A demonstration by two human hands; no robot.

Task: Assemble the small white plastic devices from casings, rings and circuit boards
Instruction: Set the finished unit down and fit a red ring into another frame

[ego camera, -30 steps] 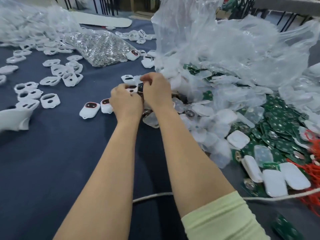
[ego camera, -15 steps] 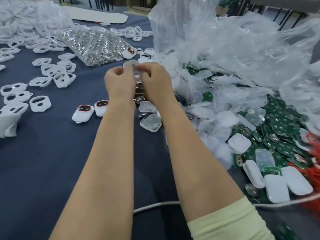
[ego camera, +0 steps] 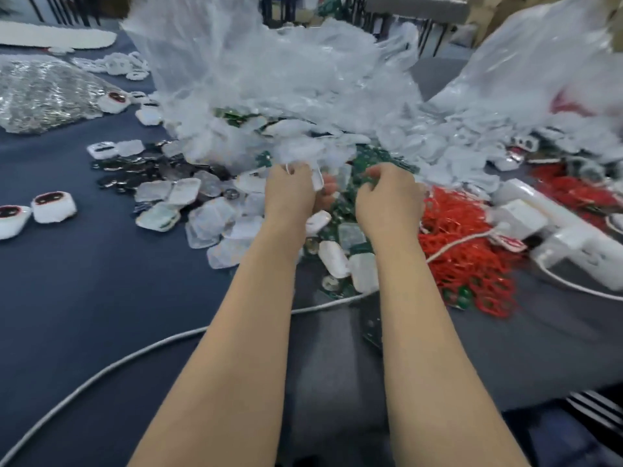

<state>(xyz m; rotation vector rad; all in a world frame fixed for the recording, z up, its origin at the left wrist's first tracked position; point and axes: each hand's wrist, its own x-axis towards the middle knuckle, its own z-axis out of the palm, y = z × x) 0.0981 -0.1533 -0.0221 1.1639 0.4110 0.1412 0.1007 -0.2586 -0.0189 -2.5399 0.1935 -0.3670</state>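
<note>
The left hand (ego camera: 290,193) is curled shut around a small white casing (ego camera: 317,179), of which only a rounded sliver shows past the fingers. The right hand (ego camera: 387,193) hovers just beside it with fingers bent inward; whether it grips anything cannot be told, since its palm faces away and the frame is blurred. Beneath both lie glossy green circuit boards (ego camera: 340,227), half buried under frosted, rounded translucent shells (ego camera: 209,217). A tangle of red loops (ego camera: 465,237) spreads toward the bench's right edge. Crumpled clear plastic bags (ego camera: 269,79) rise at the far side. Finished white devices (ego camera: 54,207) with dark windows sit near the left edge of the blue bench (ego camera: 84,281).
</note>
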